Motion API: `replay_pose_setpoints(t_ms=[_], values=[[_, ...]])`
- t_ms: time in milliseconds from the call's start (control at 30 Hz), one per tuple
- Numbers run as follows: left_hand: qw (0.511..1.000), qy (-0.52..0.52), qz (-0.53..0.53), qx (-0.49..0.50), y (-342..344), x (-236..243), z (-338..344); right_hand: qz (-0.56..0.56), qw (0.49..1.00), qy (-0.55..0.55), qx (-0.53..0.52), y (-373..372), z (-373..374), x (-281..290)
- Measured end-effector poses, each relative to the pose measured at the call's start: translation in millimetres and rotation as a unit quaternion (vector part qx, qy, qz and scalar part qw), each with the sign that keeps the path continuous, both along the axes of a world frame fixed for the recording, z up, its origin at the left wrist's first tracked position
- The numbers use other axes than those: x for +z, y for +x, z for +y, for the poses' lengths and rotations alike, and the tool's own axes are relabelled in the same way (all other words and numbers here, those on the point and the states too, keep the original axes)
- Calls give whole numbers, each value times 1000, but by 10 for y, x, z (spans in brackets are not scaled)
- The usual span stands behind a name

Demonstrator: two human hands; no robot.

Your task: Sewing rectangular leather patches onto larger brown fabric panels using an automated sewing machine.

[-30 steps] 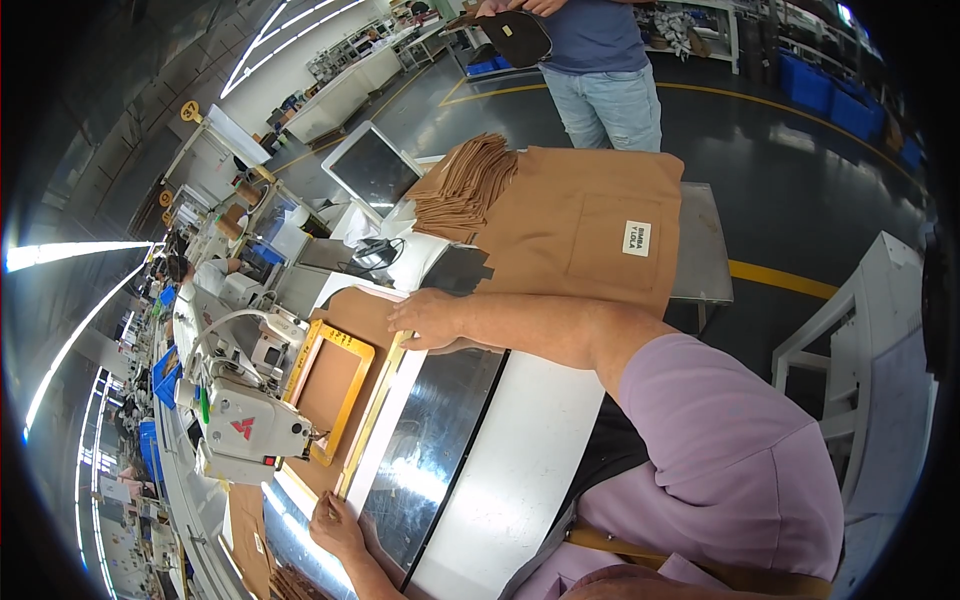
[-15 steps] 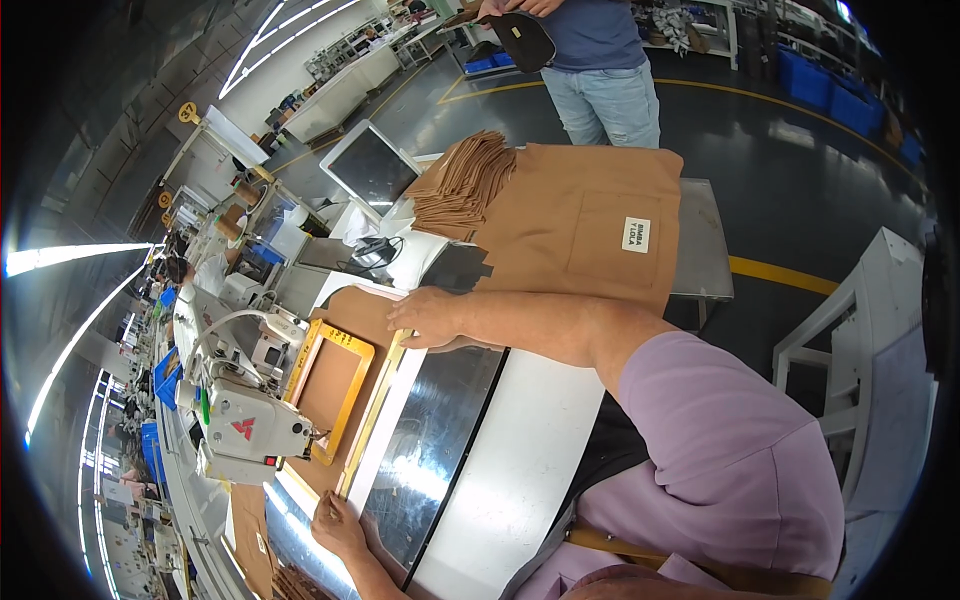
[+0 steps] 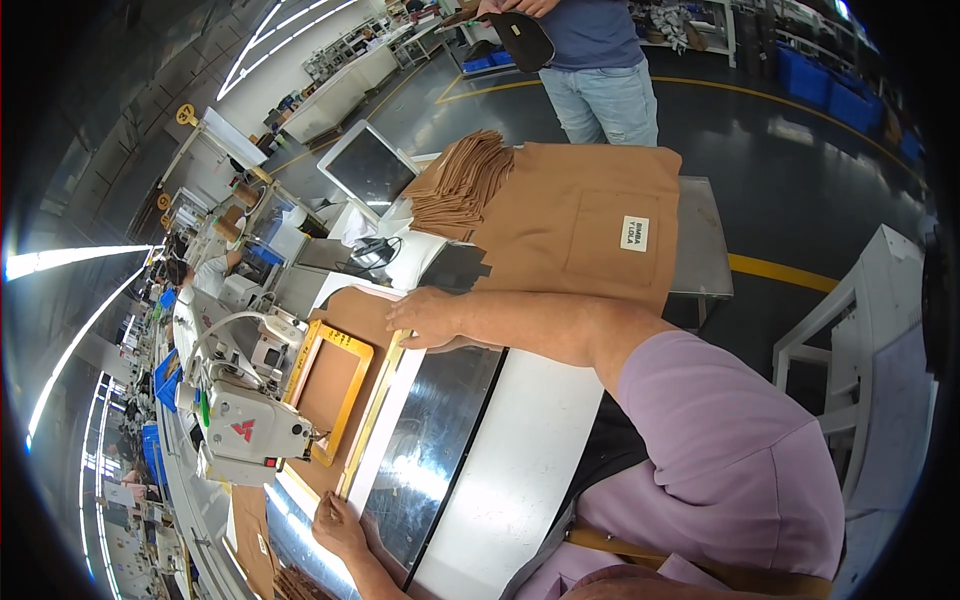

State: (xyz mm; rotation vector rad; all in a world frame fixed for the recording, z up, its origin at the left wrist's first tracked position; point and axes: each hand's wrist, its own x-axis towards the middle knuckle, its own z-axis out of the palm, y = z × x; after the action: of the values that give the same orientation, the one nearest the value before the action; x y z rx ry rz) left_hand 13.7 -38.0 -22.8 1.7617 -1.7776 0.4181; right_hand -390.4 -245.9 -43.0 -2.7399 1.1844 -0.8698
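Note:
A brown fabric panel (image 3: pixel 365 305) lies on the white and metal worktable under a yellow rectangular frame (image 3: pixel 352 412). The sewing machine's white head (image 3: pixel 255 430) reaches over the frame's left side, its needle area close to the lower corner. Along the panel's near edge runs a long yellow strip (image 3: pixel 368 433). My right hand (image 3: pixel 425 316) is closed around the strip's far end, fingers bent over it. At the near end my left hand (image 3: pixel 338 523) pinches the strip between thumb and fingers. The panel's part beneath the machine head is hidden.
Beyond my right arm lie a stack of folded brown pieces (image 3: pixel 462 185) and a large brown panel with a white label (image 3: pixel 590 225). A tablet screen (image 3: pixel 370 170) stands behind. A person (image 3: pixel 600 60) holds a dark piece. A white stand (image 3: pixel 850 370) is at right.
My hands, the frame and the machine show no visible movement. In the background at left, a seated person in a light top has come further into view with an arm stretched out.

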Motion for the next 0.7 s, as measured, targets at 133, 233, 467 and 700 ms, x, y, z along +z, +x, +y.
replay_pose_setpoints(t_ms=[133,233,467,700], values=[[1000,3,10,0,-22,13,10,0,1000,9,0,6,-3,1],[1000,3,7,1,-24,10,6,0,1000,5,0,2,-28,-23],[1000,-5,-1,1,14,-12,10,1,1000,6,1,22,-28,-22],[1000,-7,4,-6,-18,3,4,-16,1000,-26,1,5,-49,-72]])
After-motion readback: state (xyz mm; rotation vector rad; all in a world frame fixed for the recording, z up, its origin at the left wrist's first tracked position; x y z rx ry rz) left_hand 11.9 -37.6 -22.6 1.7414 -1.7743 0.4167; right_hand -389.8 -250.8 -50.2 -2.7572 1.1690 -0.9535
